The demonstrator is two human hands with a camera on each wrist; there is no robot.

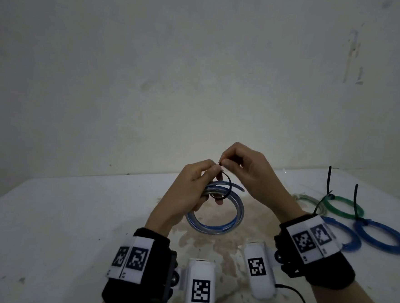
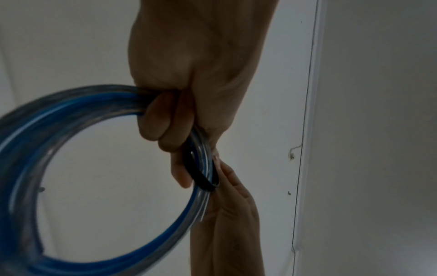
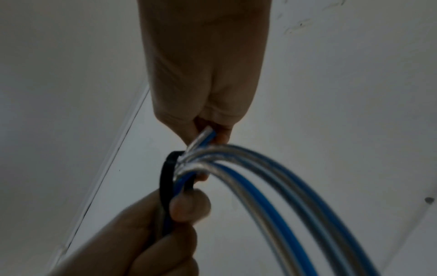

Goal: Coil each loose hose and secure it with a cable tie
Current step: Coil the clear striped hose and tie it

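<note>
A coil of blue and clear hose (image 1: 214, 225) hangs above the white table (image 1: 71, 213). My left hand (image 1: 213, 170) grips the bundled turns at the coil's top, fingers curled round them (image 2: 71, 104). A black cable tie (image 1: 227, 181) loops loosely round the bundle just beside those fingers (image 2: 201, 177). My right hand (image 1: 221, 163) pinches the tie's end between thumb and forefinger, right above the left thumb. In the right wrist view the cable tie (image 3: 166, 177) arcs over the hose strands (image 3: 283, 168), and a short hose end pokes up by the right hand's fingertips (image 3: 222, 136).
Several tied coils lie at the table's right: a green one (image 1: 343, 206), a blue one (image 1: 381, 237), another blue one (image 1: 349, 237) half hidden by my right wrist, and a pale one (image 1: 307, 199). A brown stain (image 1: 223, 247) marks the table under my hands. A wall stands close behind.
</note>
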